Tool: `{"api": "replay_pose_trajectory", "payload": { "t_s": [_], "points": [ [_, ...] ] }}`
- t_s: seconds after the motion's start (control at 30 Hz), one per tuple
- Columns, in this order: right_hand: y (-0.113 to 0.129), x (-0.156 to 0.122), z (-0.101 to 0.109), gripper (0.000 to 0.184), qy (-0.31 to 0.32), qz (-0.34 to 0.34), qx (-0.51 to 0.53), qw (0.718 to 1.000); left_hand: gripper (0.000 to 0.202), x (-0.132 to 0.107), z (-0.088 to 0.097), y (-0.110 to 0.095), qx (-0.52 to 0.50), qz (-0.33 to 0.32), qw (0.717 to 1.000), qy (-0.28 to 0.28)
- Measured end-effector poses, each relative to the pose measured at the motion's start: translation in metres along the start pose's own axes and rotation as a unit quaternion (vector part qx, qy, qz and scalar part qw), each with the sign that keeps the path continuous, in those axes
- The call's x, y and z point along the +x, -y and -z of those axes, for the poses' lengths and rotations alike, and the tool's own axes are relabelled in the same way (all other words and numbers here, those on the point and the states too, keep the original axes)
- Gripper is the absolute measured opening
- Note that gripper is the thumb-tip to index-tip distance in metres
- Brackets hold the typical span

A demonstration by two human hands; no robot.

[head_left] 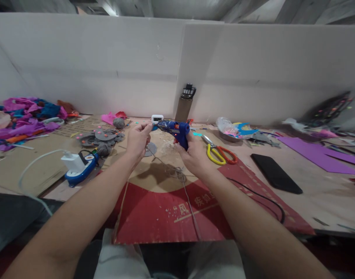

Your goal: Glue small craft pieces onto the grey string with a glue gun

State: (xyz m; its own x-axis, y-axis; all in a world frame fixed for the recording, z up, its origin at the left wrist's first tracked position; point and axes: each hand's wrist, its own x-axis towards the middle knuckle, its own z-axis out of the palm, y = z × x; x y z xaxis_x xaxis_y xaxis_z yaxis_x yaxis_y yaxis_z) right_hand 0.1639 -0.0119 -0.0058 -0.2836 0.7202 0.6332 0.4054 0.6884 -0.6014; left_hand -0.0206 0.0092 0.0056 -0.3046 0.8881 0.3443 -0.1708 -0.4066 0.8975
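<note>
My right hand is wrapped round the grip of a blue hot glue gun, whose nozzle points left. At the nozzle tip, the fingers of my left hand are pinched together. What they pinch is too small to make out, though grey yarn trails from below that hand. The yarn lies in a loose tangle and runs toward the table's front edge. Under my left hand lies a small grey disc. All this is above a red and tan cardboard sheet.
Scissors with yellow and red handles lie right of my hand, near a black phone. A blue power strip with a charger sits left. Behind stand a bottle and a white timer. Purple sheets lie far right.
</note>
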Motion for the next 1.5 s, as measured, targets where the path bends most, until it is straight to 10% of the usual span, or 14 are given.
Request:
{"api": "replay_pose_trajectory", "payload": {
  "t_s": [0.5, 0.7, 0.87, 1.0, 1.13, 1.27, 1.5],
  "points": [
    [0.002, 0.002, 0.002, 0.029, -0.013, -0.028, 0.022, 0.999, 0.018, 0.0, 0.0, -0.001, 0.005, 0.018, 1.0, 0.007],
    [-0.021, 0.011, 0.004, 0.034, -0.01, -0.205, 0.066, 0.977, 0.015, 0.004, 0.0, 0.0, -0.009, 0.01, 1.0, 0.008],
    [-0.046, 0.015, 0.006, 0.017, 0.077, -0.263, -0.124, 0.954, 0.011, 0.001, -0.002, 0.003, 0.027, -0.016, 0.998, 0.051],
    [-0.048, 0.013, 0.007, 0.019, -0.027, -0.237, -0.226, 0.944, 0.008, -0.007, -0.003, -0.001, 0.143, -0.097, 0.983, 0.066],
    [-0.024, 0.012, -0.005, 0.018, -0.058, -0.193, 0.061, 0.978, 0.005, -0.015, -0.004, -0.007, 0.309, -0.26, 0.913, 0.057],
    [0.006, 0.011, -0.024, 0.029, -0.011, -0.217, 0.382, 0.898, 0.008, -0.019, -0.007, -0.008, 0.372, -0.315, 0.869, 0.089],
    [0.003, 0.01, -0.026, 0.015, -0.036, -0.192, 0.341, 0.92, 0.009, -0.025, -0.015, -0.002, 0.307, -0.198, 0.926, 0.092]
  ]
}}
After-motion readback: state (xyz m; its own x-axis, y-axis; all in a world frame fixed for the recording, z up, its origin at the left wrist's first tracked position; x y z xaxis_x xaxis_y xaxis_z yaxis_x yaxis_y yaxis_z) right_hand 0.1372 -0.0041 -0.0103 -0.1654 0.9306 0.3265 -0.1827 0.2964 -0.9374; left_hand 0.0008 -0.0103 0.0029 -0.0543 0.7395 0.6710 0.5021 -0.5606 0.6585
